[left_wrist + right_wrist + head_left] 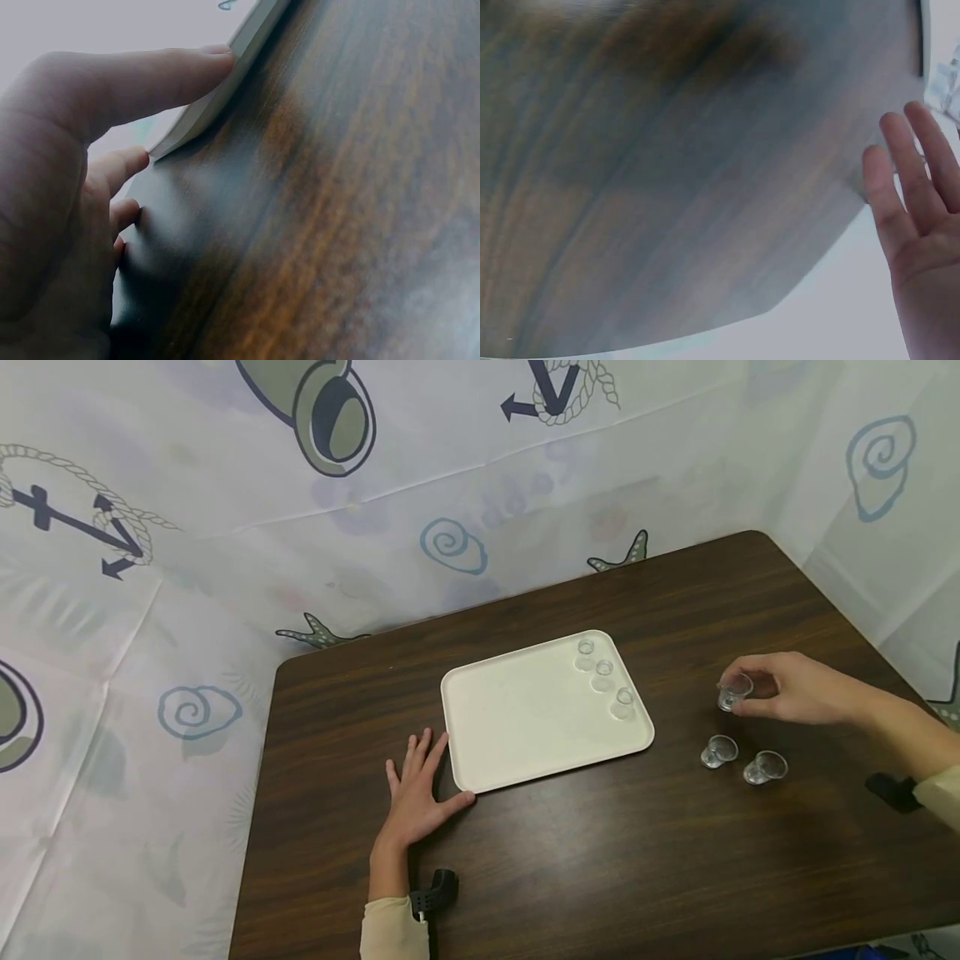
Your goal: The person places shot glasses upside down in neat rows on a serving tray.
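A cream rectangular tray [536, 710] lies on the dark wooden table. My left hand [414, 802] is spread flat around its near left corner, the thumb and a fingertip at the rim; the left wrist view shows the thumb [165, 79] against the tray's edge. To the right of the tray, my right hand [798, 687] pinches a small clear cup [735, 687] between thumb and fingers. Just nearer than that hand stand two more clear cups, one on the left [720, 750] and another on the right [767, 767].
Three small clear cups stand in a row along the tray's right side: a far one [586, 648], a middle one [603, 672] and a near one [624, 699]. A cloth [517, 477] printed with shells and anchors hangs behind the table [600, 860].
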`<act>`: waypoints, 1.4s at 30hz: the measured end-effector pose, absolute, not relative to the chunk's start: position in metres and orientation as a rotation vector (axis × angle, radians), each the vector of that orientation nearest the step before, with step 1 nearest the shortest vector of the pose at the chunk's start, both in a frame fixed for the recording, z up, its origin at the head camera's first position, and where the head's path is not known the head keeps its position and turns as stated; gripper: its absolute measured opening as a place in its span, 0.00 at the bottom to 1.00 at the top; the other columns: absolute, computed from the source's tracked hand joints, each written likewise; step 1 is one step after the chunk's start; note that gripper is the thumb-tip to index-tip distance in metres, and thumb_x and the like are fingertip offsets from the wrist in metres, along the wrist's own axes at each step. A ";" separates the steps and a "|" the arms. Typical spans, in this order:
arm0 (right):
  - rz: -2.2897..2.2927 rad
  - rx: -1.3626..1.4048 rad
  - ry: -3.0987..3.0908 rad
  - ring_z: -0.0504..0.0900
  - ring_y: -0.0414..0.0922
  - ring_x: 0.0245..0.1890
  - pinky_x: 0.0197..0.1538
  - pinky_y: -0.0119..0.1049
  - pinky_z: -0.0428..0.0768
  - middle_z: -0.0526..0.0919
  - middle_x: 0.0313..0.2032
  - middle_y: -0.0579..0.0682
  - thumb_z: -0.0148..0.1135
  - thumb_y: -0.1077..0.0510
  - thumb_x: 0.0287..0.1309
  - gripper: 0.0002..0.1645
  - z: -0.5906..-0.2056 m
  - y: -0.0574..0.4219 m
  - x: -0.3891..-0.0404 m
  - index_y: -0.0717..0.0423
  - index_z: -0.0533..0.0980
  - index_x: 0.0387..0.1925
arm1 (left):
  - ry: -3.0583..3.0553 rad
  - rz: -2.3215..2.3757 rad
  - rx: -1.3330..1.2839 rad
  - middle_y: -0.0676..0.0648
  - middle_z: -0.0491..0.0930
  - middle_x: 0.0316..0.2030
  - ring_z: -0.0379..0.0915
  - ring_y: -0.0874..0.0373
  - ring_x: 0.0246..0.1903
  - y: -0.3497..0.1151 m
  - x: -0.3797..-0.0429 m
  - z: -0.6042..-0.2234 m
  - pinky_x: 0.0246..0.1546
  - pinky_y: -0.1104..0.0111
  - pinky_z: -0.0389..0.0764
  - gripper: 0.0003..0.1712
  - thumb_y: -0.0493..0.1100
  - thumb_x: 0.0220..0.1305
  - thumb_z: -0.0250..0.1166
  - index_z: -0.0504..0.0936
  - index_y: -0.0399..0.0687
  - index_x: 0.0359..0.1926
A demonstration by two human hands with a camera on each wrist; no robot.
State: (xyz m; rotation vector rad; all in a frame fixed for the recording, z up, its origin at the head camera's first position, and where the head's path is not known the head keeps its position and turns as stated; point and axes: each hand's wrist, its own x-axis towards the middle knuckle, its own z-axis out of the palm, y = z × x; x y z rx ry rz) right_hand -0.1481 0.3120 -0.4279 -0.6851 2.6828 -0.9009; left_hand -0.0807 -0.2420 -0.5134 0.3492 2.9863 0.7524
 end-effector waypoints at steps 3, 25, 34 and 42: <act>-0.913 -0.679 2.728 0.83 0.48 0.44 0.45 0.41 0.83 0.83 0.41 0.45 0.73 0.60 0.55 0.18 -0.420 0.305 -0.154 0.51 0.78 0.47 | 2.988 0.753 0.347 0.41 0.46 0.76 0.34 0.39 0.75 -0.242 -0.080 -0.513 0.61 0.31 0.31 0.57 0.69 0.53 0.68 0.53 0.57 0.77; -0.957 -0.967 2.843 0.75 0.43 0.30 0.33 0.35 0.74 0.79 0.36 0.42 0.71 0.63 0.53 0.16 -0.383 0.217 -0.200 0.51 0.82 0.45 | 2.977 0.760 0.347 0.42 0.44 0.77 0.32 0.41 0.75 -0.242 -0.082 -0.511 0.62 0.31 0.29 0.58 0.69 0.53 0.68 0.53 0.57 0.78; -0.748 -1.031 2.883 0.74 0.42 0.28 0.36 0.41 0.74 0.79 0.40 0.49 0.67 0.62 0.55 0.16 -0.385 0.179 -0.217 0.57 0.82 0.47 | 2.973 0.769 0.351 0.42 0.45 0.77 0.32 0.40 0.75 -0.242 -0.081 -0.511 0.61 0.31 0.29 0.57 0.68 0.53 0.69 0.53 0.57 0.77; -0.531 -1.121 2.895 0.78 0.47 0.39 0.42 0.45 0.79 0.79 0.43 0.50 0.69 0.62 0.53 0.18 -0.394 0.152 -0.222 0.55 0.80 0.47 | 2.980 0.771 0.356 0.41 0.45 0.76 0.33 0.39 0.75 -0.239 -0.080 -0.511 0.61 0.30 0.30 0.57 0.67 0.52 0.70 0.54 0.57 0.77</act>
